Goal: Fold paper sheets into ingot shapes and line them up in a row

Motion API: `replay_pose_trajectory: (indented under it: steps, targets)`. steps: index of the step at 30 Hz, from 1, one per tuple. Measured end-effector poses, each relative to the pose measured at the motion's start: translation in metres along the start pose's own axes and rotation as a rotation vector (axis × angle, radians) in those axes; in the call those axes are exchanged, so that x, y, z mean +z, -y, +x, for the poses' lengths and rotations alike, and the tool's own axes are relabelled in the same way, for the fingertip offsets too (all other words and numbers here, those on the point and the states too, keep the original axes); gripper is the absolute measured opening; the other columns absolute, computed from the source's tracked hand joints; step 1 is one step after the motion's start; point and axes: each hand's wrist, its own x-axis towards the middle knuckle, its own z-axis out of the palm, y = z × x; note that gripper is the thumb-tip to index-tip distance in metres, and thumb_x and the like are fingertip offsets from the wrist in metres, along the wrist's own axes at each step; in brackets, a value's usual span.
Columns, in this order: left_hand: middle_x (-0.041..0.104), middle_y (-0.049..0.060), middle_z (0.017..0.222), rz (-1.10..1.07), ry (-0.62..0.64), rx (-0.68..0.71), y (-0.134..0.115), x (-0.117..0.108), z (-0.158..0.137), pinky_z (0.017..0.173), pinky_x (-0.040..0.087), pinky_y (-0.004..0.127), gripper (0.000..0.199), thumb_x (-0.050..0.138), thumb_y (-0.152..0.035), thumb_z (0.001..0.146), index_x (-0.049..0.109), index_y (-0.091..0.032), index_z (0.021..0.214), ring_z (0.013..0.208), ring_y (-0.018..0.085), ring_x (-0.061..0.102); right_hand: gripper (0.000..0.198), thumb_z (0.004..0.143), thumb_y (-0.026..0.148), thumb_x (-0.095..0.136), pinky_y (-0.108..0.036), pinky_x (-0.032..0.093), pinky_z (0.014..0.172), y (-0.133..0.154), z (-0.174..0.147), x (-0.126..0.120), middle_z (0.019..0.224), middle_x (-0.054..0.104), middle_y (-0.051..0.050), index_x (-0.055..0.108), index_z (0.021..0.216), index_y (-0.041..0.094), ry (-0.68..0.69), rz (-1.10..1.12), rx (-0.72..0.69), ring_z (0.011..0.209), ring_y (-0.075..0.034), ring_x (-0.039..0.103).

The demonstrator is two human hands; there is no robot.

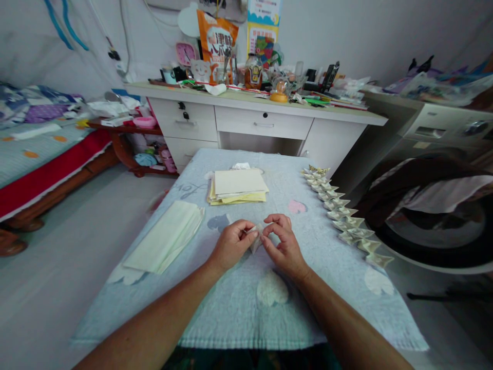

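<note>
Between my two hands, over the middle of the cloth-covered table (231,313), is a small piece of folded paper (256,241). My left hand (234,242) pinches it from the left with thumb and fingers. From the right, my right hand (283,244) grips its edge between thumb and index finger, other fingers curled. A stack of cream and yellow paper sheets (241,184) lies beyond my hands. Long folded pale sheets (165,239) rest to the left. Along the right side runs a row of folded paper boat-like shapes (342,213), set close together.
Behind the table stands a white desk (265,123) crowded with a jar (253,72), an orange bag (216,43) and small items. A washing machine (435,123) with cloth hanging from its door is on the right. A bed (46,149) is at left.
</note>
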Motion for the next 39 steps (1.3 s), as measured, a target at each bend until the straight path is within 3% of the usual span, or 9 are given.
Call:
replay_pose_trajectory:
  steps: [6,21,29,39]
  targets:
    - [0.056,-0.002,0.067,0.084,-0.021,0.060,-0.003,0.000,0.001,0.056,0.038,0.021,0.015,0.057,-0.029,0.083,0.064,-0.016,0.081,0.060,0.011,0.051,0.005,0.081,0.017,0.057,-0.040,0.037,0.092,0.000,0.000,0.000,0.105,0.051,-0.005,0.057,0.077,0.021,-0.026,0.008,0.009,0.103,-0.022,0.047]
    - [0.053,-0.004,0.058,0.192,-0.119,0.058,-0.013,0.003,-0.001,0.053,0.035,0.020,0.011,0.056,-0.025,0.079,0.062,-0.017,0.073,0.053,0.010,0.047,0.007,0.078,0.015,0.058,-0.040,0.038,0.090,0.001,0.000,0.002,0.103,0.052,-0.005,0.057,0.077,0.022,-0.031,-0.025,-0.010,0.102,-0.022,0.048]
    - [0.058,-0.002,0.066,0.140,-0.060,0.072,-0.014,0.000,-0.002,0.056,0.037,0.021,0.012,0.059,-0.026,0.078,0.065,-0.017,0.081,0.059,0.011,0.049,0.006,0.078,0.016,0.059,-0.040,0.038,0.090,0.002,0.000,0.001,0.103,0.053,-0.005,0.058,0.077,0.022,-0.043,-0.039,-0.016,0.102,-0.023,0.048]
    - [0.057,-0.002,0.065,0.192,-0.083,0.078,-0.012,0.002,0.000,0.056,0.036,0.021,0.011,0.056,-0.022,0.079,0.065,-0.017,0.075,0.059,0.011,0.049,0.007,0.078,0.015,0.059,-0.041,0.039,0.090,0.002,-0.001,0.002,0.104,0.052,-0.006,0.058,0.079,0.022,-0.042,-0.079,-0.052,0.103,-0.023,0.048]
